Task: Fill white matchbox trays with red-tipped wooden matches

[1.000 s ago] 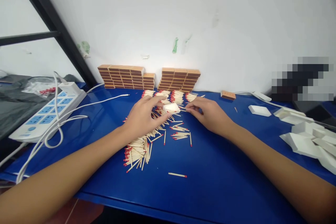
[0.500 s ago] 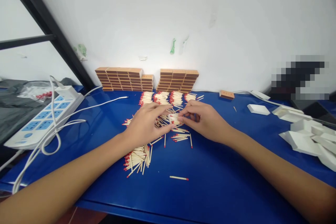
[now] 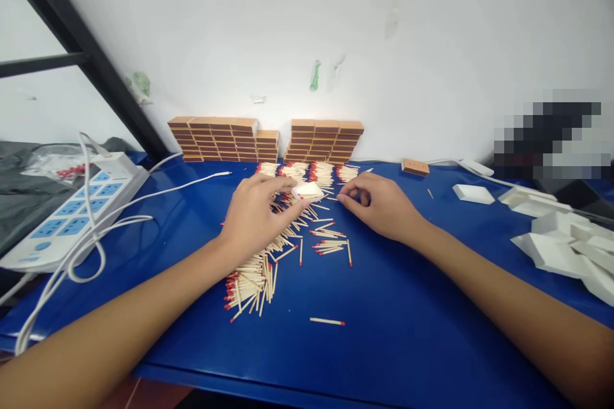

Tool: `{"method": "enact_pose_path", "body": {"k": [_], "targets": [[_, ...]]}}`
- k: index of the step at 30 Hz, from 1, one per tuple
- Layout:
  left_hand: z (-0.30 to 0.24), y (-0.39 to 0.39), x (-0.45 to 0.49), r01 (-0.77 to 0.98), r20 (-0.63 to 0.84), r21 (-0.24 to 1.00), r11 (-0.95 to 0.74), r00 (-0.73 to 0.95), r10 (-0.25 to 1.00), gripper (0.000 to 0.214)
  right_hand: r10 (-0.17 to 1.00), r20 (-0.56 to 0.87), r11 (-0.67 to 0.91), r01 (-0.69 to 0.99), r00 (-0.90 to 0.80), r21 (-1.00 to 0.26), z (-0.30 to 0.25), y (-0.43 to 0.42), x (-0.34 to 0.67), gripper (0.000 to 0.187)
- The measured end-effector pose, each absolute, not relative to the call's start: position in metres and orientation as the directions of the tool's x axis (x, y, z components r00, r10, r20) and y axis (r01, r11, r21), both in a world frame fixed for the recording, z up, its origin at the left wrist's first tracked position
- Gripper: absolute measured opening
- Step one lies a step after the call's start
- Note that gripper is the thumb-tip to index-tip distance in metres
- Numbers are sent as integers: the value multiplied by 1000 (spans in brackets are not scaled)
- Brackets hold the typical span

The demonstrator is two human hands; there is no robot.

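Note:
My left hand (image 3: 256,214) holds a small white matchbox tray (image 3: 309,191) between thumb and fingers, tilted, with a few matches showing in it. To its right, my right hand (image 3: 377,202) is closed in a pinch, and a thin match (image 3: 332,197) shows at its fingertips. Under and around the hands lie loose red-tipped matches (image 3: 247,284), partly hidden by my left hand. Behind the tray is a row of separate match bundles (image 3: 321,174). A single match (image 3: 327,321) lies nearer the front edge.
Stacked matchboxes (image 3: 215,140) and a second stack (image 3: 326,140) stand against the wall. One matchbox (image 3: 415,167) lies apart. White empty trays (image 3: 556,243) are heaped at the right. A power strip (image 3: 79,211) with white cables sits at the left on the blue table (image 3: 407,345).
The tray has lifted and tilted in my left hand, shifting slightly back and left. My right hand has moved away from the tray to the right. The view has shifted a little.

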State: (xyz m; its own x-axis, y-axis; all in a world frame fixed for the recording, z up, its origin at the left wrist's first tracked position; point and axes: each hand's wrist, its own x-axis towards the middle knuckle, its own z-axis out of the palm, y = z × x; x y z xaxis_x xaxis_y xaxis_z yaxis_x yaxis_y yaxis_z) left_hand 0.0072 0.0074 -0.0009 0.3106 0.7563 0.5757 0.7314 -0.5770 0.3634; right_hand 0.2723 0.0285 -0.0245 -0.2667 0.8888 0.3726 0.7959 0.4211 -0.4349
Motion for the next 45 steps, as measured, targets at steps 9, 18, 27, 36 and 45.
{"method": "enact_pose_path", "body": {"k": [9, 18, 27, 36, 45], "targets": [[-2, 6, 8, 698, 595, 370, -613, 329, 733, 34, 864, 298, 499, 769, -406, -400, -25, 30, 275, 13], [1, 1, 11, 616, 669, 539, -575, 101, 736, 47, 846, 287, 532, 751, -449, -391, -27, 30, 262, 22], [3, 6, 8, 635, 652, 530, -562, 118, 749, 45, 847, 267, 527, 792, -460, -308, -27, 28, 262, 16], [-5, 16, 3, 722, 579, 374, -583, 309, 754, 48, 845, 359, 512, 793, -396, -331, -22, 25, 265, 15], [-10, 14, 2, 611, 538, 328, -720, 506, 674, 39, 743, 452, 629, 745, -493, -221, -19, 14, 255, 17]]}}
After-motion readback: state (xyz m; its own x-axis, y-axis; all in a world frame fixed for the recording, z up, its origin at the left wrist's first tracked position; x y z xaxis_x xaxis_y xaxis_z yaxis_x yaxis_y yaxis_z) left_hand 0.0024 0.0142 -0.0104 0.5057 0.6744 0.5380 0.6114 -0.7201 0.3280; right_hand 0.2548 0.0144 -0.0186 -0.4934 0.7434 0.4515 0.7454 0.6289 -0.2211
